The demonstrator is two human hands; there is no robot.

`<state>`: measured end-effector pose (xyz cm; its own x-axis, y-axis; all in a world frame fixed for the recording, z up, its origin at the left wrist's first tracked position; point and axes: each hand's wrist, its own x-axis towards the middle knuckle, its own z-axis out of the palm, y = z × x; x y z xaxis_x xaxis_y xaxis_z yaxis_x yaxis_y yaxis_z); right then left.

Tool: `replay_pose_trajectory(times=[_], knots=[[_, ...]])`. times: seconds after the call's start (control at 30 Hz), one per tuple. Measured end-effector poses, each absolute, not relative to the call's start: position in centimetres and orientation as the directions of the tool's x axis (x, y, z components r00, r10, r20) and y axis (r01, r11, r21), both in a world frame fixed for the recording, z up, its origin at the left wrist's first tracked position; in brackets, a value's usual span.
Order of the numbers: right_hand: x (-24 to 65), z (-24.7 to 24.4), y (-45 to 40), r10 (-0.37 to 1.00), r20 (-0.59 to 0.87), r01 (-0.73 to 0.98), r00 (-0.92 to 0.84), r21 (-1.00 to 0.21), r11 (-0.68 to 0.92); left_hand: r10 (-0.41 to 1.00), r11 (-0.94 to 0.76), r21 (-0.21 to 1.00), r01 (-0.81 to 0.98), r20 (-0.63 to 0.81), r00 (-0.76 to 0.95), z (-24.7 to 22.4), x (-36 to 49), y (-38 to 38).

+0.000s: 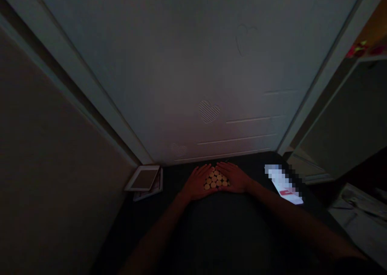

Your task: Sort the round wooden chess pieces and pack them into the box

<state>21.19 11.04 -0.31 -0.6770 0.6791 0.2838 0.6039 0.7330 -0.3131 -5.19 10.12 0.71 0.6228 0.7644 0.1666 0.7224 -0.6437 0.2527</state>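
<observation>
A cluster of small round tan discs (213, 184), packed edge to edge, lies on the dark tabletop (223, 234). My left hand (197, 183) rests along the left side of the cluster, fingers stretched forward and thumb along its near edge. Mirroring it on the right, my right hand (237, 178) has its fingers extended toward the far tip of the group. Together the hands frame the discs, and their fingers partly cover the outer ones. In the dim light I cannot tell whether the discs are wood or another material.
At the left end of the table lies a white-framed tablet-like item (145, 179) on another flat item. A lit phone-like screen (286, 186), partly blurred, lies on the right. A pale panel with engraved hearts (209, 111) stands behind the table. Papers (359, 214) sit lower right.
</observation>
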Motion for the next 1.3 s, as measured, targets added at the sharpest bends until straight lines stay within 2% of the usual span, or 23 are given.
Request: replay_pose_trajectory(times=[0.3,0.53,0.83,1.1,1.3], knots=[[22.8,-1.0,9.2,0.804,0.321,0.738,-0.500,-0.328,0.590,0.834,-0.549,0.290,0.784,0.260,0.487,-0.5,-8.1,8.0],[22.2,-0.9,9.9,0.813,0.215,0.748,-0.542,-0.318,0.583,0.842,-0.538,0.298,0.789,0.234,0.486,-0.5,-7.2,8.9],[22.2,-0.5,9.9,0.822,0.152,0.756,-0.549,-0.328,0.566,0.850,-0.525,0.277,0.805,0.217,0.479,-1.0,-7.2,9.2],[22.1,-0.3,9.9,0.819,0.129,0.752,-0.560,-0.336,0.567,0.852,-0.520,0.264,0.812,0.235,0.469,-1.1,-6.9,9.1],[22.1,-0.2,9.7,0.819,0.158,0.746,-0.551,-0.345,0.569,0.871,-0.488,0.304,0.819,0.239,0.430,-0.9,-6.7,9.0]])
